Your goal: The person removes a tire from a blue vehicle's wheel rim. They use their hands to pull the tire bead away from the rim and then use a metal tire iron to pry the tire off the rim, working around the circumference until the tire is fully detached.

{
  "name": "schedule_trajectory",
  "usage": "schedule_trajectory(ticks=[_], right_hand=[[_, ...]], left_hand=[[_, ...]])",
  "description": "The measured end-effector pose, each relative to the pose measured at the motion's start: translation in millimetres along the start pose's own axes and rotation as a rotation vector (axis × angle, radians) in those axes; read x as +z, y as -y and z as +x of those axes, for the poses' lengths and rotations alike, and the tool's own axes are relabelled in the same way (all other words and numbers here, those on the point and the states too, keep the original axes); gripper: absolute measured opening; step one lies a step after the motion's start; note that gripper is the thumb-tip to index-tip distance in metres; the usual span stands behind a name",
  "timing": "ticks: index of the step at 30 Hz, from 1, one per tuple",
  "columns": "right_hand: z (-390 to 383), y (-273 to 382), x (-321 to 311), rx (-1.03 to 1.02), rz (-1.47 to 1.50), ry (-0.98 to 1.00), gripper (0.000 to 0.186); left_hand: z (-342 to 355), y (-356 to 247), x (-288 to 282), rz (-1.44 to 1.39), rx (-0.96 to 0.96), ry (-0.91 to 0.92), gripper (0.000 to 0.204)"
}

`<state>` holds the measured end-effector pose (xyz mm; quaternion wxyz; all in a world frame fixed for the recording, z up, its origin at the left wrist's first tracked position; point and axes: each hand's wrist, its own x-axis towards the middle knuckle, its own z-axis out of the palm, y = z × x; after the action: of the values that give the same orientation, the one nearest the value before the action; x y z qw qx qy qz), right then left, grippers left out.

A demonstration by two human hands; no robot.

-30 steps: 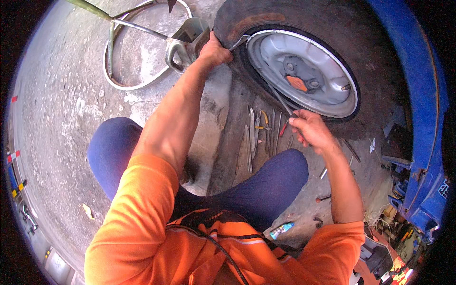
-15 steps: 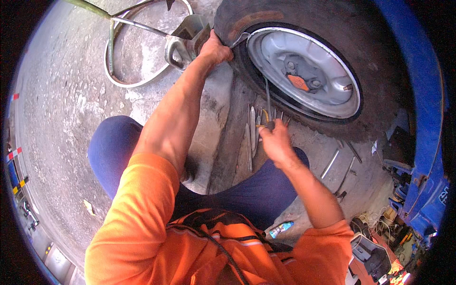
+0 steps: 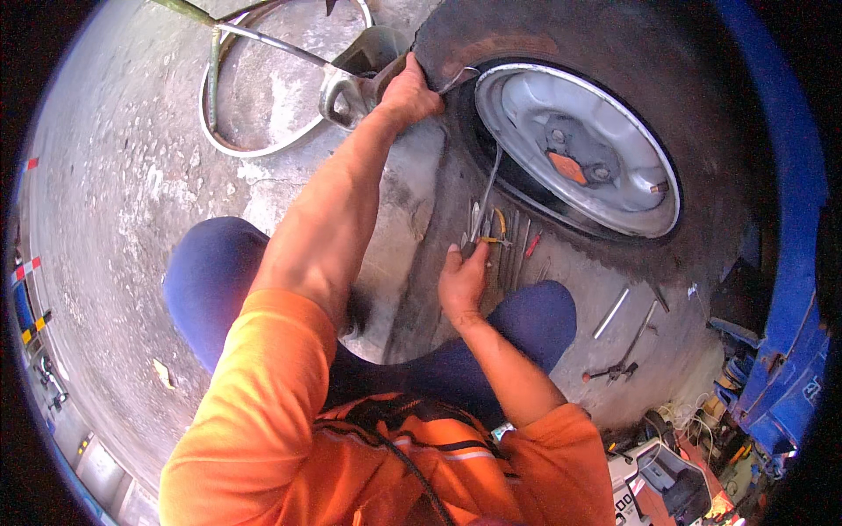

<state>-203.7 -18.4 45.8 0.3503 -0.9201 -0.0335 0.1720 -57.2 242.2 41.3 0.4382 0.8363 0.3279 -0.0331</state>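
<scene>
I am holding the right hand [image 3: 463,285] closed around the dark handle of a long metal lever [image 3: 488,195], which is running up and slightly rightward from that grip to the lower edge of the silver wheel [image 3: 579,149]. One second ago the grip was lying right of the red-handled tool [image 3: 533,245]; now I am holding it left of both that tool and the yellow-handled pliers [image 3: 501,228]. I am keeping the left hand [image 3: 412,95] wrapped around a metal bar [image 3: 454,82], as before; its bright tip is reaching rightward to the wheel's edge, while its other end is staying hidden. The large tire [image 3: 710,149] is surrounding the wheel, above and right of the right-hand grip.
</scene>
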Motion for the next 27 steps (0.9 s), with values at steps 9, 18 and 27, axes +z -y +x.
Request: schedule_trajectory(ticks=[9,18,27], right_hand=[[-1.1,-10.1,51.2,0.098,0.014,-0.06,0.048],[9.5,-23.6,85.5,0.075,-0.058,-0.108,0.048],[38.5,39.8,129.6,0.376,-0.068,0.185,0.045]], left_hand=[[16.1,14.7,2.2,-0.034,0.111,0.027,0.098],[23.8,18.4,-4.8,-0.054,0.141,0.085,0.092],[10.2,10.0,-12.9,-0.094,0.11,0.125,0.085]])
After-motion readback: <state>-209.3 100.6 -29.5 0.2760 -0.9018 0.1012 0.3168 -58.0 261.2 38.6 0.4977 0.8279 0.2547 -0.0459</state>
